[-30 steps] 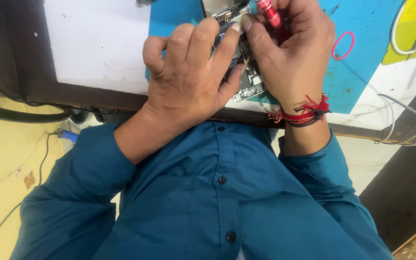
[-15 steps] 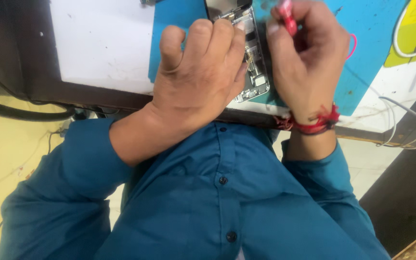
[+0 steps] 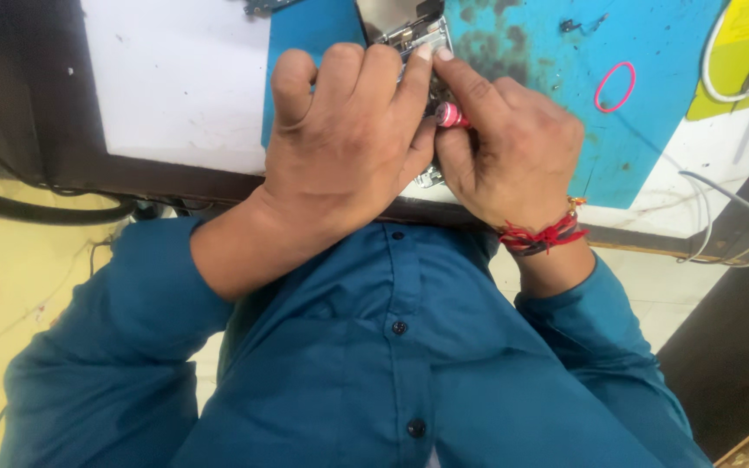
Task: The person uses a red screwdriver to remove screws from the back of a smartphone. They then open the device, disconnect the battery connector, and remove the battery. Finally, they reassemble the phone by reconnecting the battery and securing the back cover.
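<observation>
Nearest: blue shirt sleeves, red thread band [image 3: 541, 236] at right wrist. Left hand [image 3: 348, 147], fingers curled together and pressed down over opened phone [image 3: 416, 43], apparently to steady it; most of device hidden beneath palm. Right hand [image 3: 513, 143], thumb and forefinger pinched on red-handled screwdriver [image 3: 452, 114], tip aimed into gap between both hands, probably at a screw, contact unseen. Beyond fingertips: blue work mat [image 3: 522, 43], stained. Right of fingers, well apart: pink rubber band [image 3: 615, 87]. Left of fingers: white sheet [image 3: 175, 78].
</observation>
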Tool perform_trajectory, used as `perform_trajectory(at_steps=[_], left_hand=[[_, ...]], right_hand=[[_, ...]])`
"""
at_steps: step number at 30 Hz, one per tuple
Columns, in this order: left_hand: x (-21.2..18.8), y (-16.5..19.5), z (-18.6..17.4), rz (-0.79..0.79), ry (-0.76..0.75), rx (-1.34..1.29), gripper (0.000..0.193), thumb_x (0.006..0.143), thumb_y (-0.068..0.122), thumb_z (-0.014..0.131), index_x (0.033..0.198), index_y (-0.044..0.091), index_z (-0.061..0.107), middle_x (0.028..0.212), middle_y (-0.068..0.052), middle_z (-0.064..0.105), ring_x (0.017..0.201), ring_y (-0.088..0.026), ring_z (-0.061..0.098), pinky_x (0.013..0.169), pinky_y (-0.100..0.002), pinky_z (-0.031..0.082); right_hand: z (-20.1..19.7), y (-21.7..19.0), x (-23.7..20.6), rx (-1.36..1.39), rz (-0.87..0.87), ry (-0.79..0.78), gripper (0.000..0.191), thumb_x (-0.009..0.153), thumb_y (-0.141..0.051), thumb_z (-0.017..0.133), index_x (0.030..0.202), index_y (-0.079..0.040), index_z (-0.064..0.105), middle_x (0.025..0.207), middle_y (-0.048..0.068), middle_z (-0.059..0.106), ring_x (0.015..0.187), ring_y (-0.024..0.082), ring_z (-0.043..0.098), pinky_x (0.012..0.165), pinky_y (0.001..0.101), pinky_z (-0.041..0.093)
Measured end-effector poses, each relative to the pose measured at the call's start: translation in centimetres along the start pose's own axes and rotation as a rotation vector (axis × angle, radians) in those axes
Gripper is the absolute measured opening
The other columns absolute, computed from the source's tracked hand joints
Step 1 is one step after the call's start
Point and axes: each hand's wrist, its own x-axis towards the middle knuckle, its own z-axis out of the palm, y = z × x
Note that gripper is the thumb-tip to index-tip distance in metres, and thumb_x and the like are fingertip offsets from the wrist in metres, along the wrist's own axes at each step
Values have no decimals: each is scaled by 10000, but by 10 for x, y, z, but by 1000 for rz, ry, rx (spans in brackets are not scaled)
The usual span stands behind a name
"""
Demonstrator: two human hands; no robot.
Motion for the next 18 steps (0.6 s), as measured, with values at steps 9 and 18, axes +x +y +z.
perform_trajectory(at_steps=[9, 18], left_hand=[[-4, 5, 5, -25, -1, -26, 396, 1017, 319, 678, 1340, 91, 674, 972, -6, 518, 1000, -174, 498, 991, -398, 272], [-4, 5, 7, -9, -79, -125, 480, 1028, 305, 674, 1413, 19, 642, 869, -28, 495, 901, -210, 490, 947, -416, 330]], right_hand=[[3, -1, -1, -15, 16, 6, 445, 920, -105, 692, 1360, -165, 660, 819, 50, 589, 741, 274, 604, 685, 407, 487], [6, 1, -2, 19, 5, 37, 442, 913, -83, 679, 1348, -159, 667, 828, 48, 600, 738, 266, 606, 665, 387, 497]])
